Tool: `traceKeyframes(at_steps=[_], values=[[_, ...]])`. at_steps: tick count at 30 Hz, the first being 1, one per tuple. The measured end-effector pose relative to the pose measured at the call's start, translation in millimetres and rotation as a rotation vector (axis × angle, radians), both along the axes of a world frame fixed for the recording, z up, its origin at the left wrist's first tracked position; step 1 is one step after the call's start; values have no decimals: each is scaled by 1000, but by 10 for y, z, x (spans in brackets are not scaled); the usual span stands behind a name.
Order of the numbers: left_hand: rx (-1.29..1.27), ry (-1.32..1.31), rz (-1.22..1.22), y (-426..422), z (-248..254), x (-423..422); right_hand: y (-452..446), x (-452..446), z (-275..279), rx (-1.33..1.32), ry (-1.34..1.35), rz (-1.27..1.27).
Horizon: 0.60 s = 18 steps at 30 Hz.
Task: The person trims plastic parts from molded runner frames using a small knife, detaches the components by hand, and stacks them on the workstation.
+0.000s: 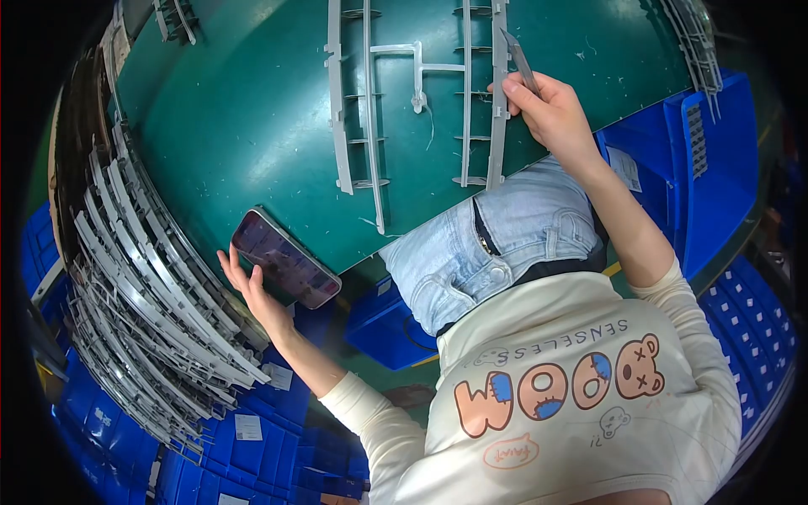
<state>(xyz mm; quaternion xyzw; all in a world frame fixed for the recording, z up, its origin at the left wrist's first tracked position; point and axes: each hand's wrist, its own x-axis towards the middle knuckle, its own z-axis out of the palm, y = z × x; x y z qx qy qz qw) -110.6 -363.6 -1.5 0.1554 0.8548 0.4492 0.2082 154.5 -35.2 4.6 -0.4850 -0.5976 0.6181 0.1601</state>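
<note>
My right hand (551, 114) is closed around a small grey craft knife (522, 63), its pointed tip angled up and left. The fingertips touch the outer edge of a long grey plastic strip (498, 126) at the right of a moulded part. Thin runners (418, 71) join this side to a matching left-hand strip (339, 109); inner rails with short cross tabs run alongside. My left hand (257, 295), fingers apart, is at the left edge of a smartphone (286, 257) near the table corner, the thumb overlapping its edge. The phone's screen is lit and faces up.
The green table (244, 126) carries small plastic scraps. Many grey strips (151, 261) are stacked along its left side, above blue bins (227, 463). More strips (694, 46) lie at the far right edge. A blue crate (715, 168) stands right of my arm.
</note>
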Motion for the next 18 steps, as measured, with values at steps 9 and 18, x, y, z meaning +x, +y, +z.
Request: traceKeyframes(at_steps=[9, 18], values=[[-14, -27, -9, 1, 23, 1, -8, 6, 11, 11, 8, -9], [-7, -49, -18, -36, 20, -14, -20, 11, -1, 47, 15, -7]])
